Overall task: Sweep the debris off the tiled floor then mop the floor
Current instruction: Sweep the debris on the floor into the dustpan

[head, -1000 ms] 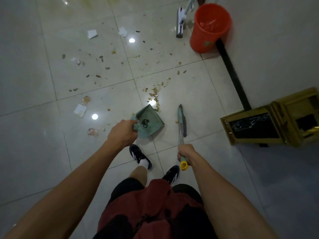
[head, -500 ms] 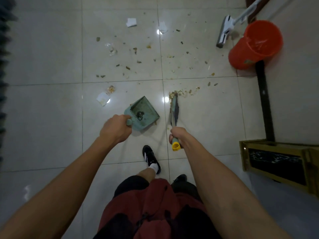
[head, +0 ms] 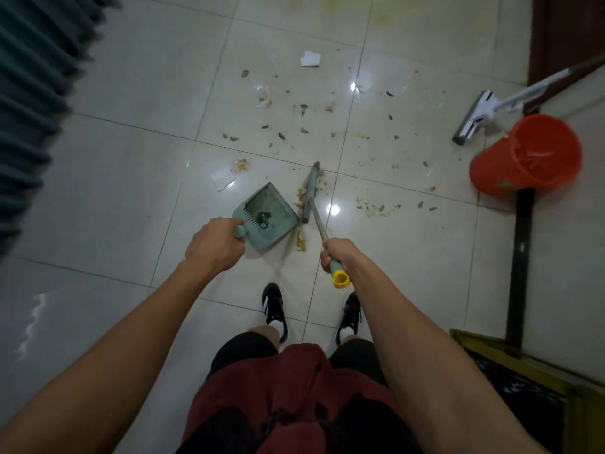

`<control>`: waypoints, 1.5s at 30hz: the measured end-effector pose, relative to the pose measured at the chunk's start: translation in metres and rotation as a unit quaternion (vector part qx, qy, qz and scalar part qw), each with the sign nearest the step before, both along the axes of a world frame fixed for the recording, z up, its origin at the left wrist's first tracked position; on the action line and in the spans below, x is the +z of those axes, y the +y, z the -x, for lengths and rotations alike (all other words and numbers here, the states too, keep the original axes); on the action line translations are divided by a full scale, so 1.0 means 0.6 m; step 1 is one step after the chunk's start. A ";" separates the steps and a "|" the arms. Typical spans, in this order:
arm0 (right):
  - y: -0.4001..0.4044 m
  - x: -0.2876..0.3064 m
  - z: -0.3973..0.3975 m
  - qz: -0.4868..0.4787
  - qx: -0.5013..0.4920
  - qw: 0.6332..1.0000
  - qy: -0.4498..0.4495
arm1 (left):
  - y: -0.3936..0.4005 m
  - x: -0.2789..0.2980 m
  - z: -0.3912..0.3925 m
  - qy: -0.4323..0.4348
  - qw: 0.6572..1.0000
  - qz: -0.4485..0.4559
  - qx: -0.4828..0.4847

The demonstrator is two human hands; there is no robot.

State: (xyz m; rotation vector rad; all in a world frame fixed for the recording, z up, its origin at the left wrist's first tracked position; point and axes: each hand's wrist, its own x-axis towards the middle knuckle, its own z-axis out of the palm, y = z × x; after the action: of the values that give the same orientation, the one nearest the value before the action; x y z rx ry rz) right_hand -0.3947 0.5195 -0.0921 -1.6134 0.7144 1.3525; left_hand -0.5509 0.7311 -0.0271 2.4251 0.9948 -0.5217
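My left hand [head: 214, 244] grips the handle of a green dustpan [head: 266, 219] that rests on the pale tiled floor [head: 114, 191], its mouth facing right. My right hand [head: 337, 255] holds the yellow-tipped handle of a small green broom [head: 311, 191], whose head stands just right of the dustpan's open edge. A small heap of crumbs [head: 301, 240] lies between broom and dustpan. More debris [head: 304, 126] and paper scraps [head: 310, 58] are scattered over the tiles farther ahead. A white flat mop [head: 474, 116] lies at the upper right beside an orange bucket [head: 527, 155].
A wall with a dark skirting strip [head: 520, 257] runs down the right side. A gold-framed box [head: 530, 371] stands at the lower right. Dark curtain folds [head: 29, 77] hang at the upper left. My feet in black shoes [head: 275, 306] stand just behind the dustpan.
The broom head has swept leftwards, bringing crumbs up against the dustpan's edge. The view has shifted, so bucket and mop now sit farther right.
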 end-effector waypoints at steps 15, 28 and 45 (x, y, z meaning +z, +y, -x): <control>-0.145 0.059 -0.037 -0.027 0.339 0.939 -0.050 | -0.322 0.051 0.139 -0.007 0.960 -0.023 0.277; -0.233 0.056 0.078 0.004 0.527 0.850 -0.005 | -0.588 0.036 0.306 -0.013 0.874 0.044 0.483; -0.380 0.073 0.112 0.002 0.633 0.774 0.028 | -0.845 0.047 0.325 0.024 0.835 0.061 0.546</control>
State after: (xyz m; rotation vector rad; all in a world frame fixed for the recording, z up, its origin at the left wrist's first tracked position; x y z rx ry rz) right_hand -0.4620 0.2918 -0.0481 -2.1251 -0.5530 2.2790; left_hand -0.7460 0.2240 0.0008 1.3533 2.0227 -0.1952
